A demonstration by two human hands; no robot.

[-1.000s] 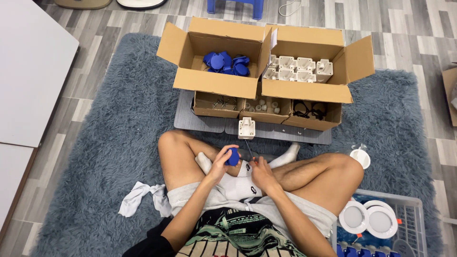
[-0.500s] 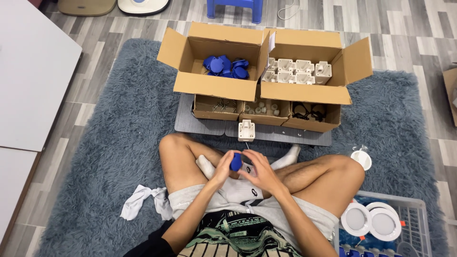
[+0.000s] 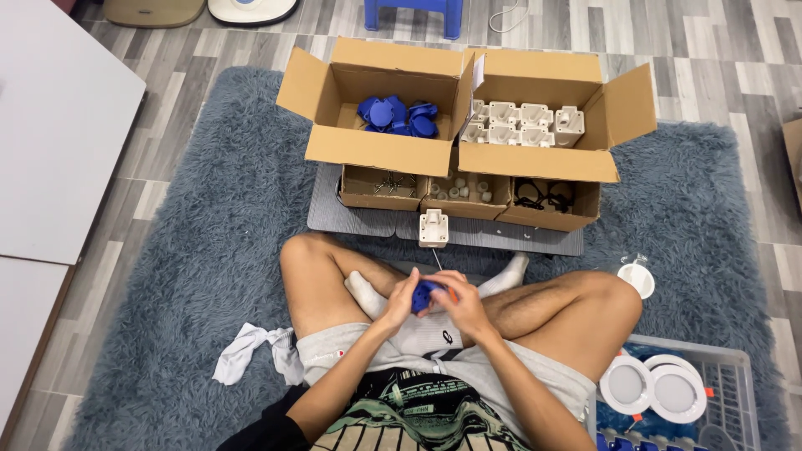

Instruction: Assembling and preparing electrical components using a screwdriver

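Both hands close around one blue part (image 3: 424, 294) over the crossed legs: the left hand (image 3: 403, 301) cups its side, the right hand (image 3: 462, 302) wraps it with fingers curled. Seemingly a fitting step, something being pressed or clipped on; next would call for steady thumb pressure. At twelve o'clock lies a white housing (image 3: 433, 227); beyond, at eleven, the box of blue parts (image 3: 397, 114), at one, the box of white housings (image 3: 520, 121)
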